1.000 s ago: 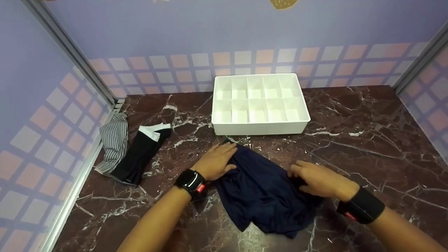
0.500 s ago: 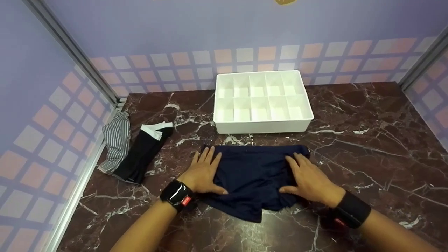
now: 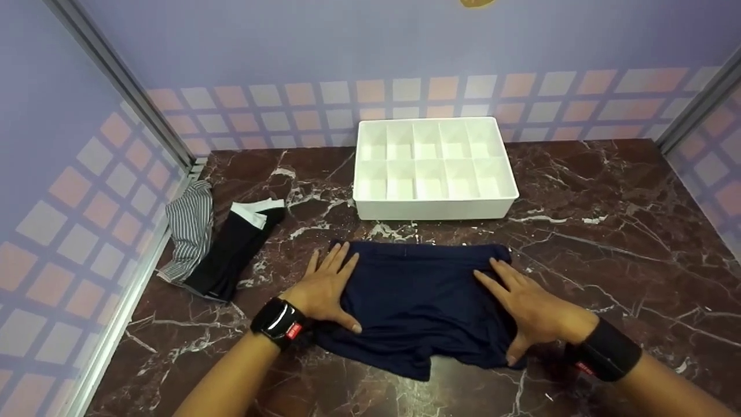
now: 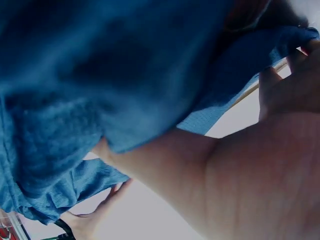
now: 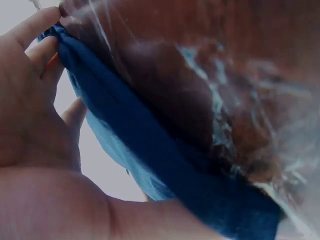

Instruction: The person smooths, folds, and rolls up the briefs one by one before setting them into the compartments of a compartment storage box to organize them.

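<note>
A pair of navy boxer briefs [image 3: 417,301] lies spread on the marble-patterned table, its waistband toward the box and its leg openings toward me. My left hand [image 3: 324,286] rests on its left side with fingers spread. On the right side lies my right hand [image 3: 535,307], fingers extended along the edge and thumb near the lower right corner. Looking bluish in the left wrist view, the fabric [image 4: 115,75] covers part of the thumb. In the right wrist view, the cloth's edge [image 5: 135,130] runs beside the fingers and over the thumb's tip.
A white divided box [image 3: 434,209] stands behind the briefs near the back wall. Black fabric with a white band [image 3: 234,252] and a grey striped garment [image 3: 191,226] lie at the left, beside the left wall.
The navy briefs were bunched and slanted; they now lie straight and flatter. Both hands have shifted to the garment's sides, and the right thumb has moved outward to its lower right corner.
</note>
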A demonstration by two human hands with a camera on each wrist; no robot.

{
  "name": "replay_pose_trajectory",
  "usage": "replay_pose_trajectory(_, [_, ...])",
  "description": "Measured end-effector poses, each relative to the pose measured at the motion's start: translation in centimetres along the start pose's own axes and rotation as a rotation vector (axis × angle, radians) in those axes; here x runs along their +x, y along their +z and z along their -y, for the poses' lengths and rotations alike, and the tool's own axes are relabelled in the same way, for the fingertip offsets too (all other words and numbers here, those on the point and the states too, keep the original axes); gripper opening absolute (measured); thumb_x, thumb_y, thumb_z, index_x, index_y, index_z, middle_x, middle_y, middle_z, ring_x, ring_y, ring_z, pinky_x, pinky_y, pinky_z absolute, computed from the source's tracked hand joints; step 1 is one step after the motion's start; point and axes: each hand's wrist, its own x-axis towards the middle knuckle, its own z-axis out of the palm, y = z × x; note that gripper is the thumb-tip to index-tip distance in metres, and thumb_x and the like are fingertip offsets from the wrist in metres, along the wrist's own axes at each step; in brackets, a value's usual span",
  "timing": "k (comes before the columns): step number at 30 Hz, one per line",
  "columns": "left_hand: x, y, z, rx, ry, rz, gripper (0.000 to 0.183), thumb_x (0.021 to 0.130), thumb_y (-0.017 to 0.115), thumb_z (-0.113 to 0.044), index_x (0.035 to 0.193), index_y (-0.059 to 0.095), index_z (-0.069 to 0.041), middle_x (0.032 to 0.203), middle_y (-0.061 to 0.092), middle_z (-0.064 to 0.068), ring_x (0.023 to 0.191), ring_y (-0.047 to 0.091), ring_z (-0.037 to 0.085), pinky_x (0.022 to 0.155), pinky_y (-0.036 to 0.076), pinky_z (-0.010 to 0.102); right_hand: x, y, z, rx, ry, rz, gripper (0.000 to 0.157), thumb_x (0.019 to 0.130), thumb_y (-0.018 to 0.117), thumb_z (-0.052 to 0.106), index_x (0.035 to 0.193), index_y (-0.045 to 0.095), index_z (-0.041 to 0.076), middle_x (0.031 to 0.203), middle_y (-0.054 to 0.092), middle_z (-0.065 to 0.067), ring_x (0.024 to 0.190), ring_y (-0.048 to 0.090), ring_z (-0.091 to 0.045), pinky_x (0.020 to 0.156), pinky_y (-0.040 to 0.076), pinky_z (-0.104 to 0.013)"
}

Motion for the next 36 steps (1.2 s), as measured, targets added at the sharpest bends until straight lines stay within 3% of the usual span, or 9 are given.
replay_pose_trajectory(7, [-1.3,0.3,0.2,0.017,0.044,-0.03,0.135,0.049,0.067,-0.078,0.147,0.014,-0.002,0.152,0.003,0.023,0.139,0.006,0.037,0.107,0.007,0.059,-0.7,-0.8,-0.1,-0.021,0.071,0.123,0.149,0.03,0.091,0.045,0.149,0.008,0.011,0.149,0.002,-0.029,0.135,0.007,-0.046,0.1,0.021,-0.064])
replay_pose_trajectory(12, [-2.5,0.4,0.1,0.0,0.046,-0.056,0.131,0.052,0.065,-0.078,0.147,0.014,-0.003,0.152,0.003,0.022,0.14,0.005,0.035,0.109,0.007,0.057,-0.9,-1.5,0.2,-0.025,0.09,0.192,0.15,0.03,0.089,0.048,0.149,0.004,0.014,0.15,-0.001,-0.028,0.136,0.004,-0.045,0.102,0.018,-0.063])
replay_pose_trajectory(14, [-3.3,0.2,-0.1,-0.031,0.059,-0.078,0.127,0.054,0.067,-0.075,0.147,0.017,-0.004,0.152,0.004,0.021,0.14,0.005,0.035,0.109,0.008,0.055,-0.7,-2.1,0.6,-0.007,0.09,0.185,0.144,0.036,0.087,0.052,0.149,0.007,0.013,0.149,0.002,-0.029,0.135,0.006,-0.046,0.101,0.019,-0.064])
replay_pose_trajectory(17, [-4.7,-0.2,-0.8,-0.072,0.099,-0.123,0.109,0.059,0.073,-0.064,0.143,0.032,-0.008,0.151,0.016,0.018,0.138,0.014,0.032,0.109,0.014,0.052,0.4,-3.1,1.5,-0.007,0.077,0.131,0.124,0.054,0.08,0.056,0.148,0.015,0.008,0.147,0.012,-0.031,0.133,0.015,-0.049,0.099,0.022,-0.065])
replay_pose_trajectory(21, [-6.3,-0.5,-1.8,-0.101,0.18,-0.146,0.061,0.065,0.079,-0.043,0.117,0.06,-0.017,0.126,0.048,0.004,0.118,0.041,0.02,0.101,0.033,0.043,3.3,-3.5,2.8,-0.078,0.012,0.024,0.091,0.076,0.071,0.046,0.143,0.029,0.002,0.142,0.027,-0.032,0.128,0.027,-0.05,0.095,0.03,-0.065])
replay_pose_trajectory(24, [-7.3,-0.4,-2.2,-0.052,0.21,-0.144,0.038,0.066,0.08,-0.036,0.098,0.067,-0.02,0.1,0.054,-0.005,0.097,0.05,0.015,0.089,0.043,0.037,6.7,-3.4,4.1,-0.12,-0.059,-0.026,0.076,0.082,0.068,0.036,0.14,0.035,0.001,0.14,0.032,-0.029,0.127,0.031,-0.048,0.096,0.031,-0.062])
replay_pose_trajectory(31, [-9.0,0.4,-3.2,0.063,0.153,-0.13,0.031,0.066,0.081,-0.03,0.094,0.069,-0.022,0.089,0.054,-0.007,0.086,0.053,0.014,0.075,0.047,0.032,15.4,-1.4,8.2,-0.204,-0.271,-0.036,0.061,0.091,0.056,0.024,0.143,0.031,0.007,0.149,0.024,-0.016,0.134,0.025,-0.037,0.103,0.027,-0.056])
replay_pose_trajectory(34, [-9.4,0.8,-3.8,0.117,0.139,-0.154,0.031,0.066,0.08,-0.029,0.093,0.068,-0.021,0.089,0.054,-0.004,0.085,0.054,0.016,0.075,0.046,0.033,18.0,-0.4,9.7,-0.255,-0.386,0.007,0.057,0.094,0.049,0.024,0.145,0.028,0.007,0.152,0.019,-0.011,0.137,0.02,-0.032,0.105,0.025,-0.053])
replay_pose_trajectory(36, [-9.7,1.0,-4.1,0.152,0.124,-0.173,0.029,0.067,0.08,-0.03,0.09,0.066,-0.02,0.087,0.054,-0.003,0.084,0.055,0.018,0.074,0.047,0.033,19.2,0.0,10.2,-0.279,-0.415,0.041,0.055,0.096,0.044,0.025,0.145,0.026,0.008,0.153,0.017,-0.009,0.139,0.018,-0.03,0.107,0.024,-0.051])
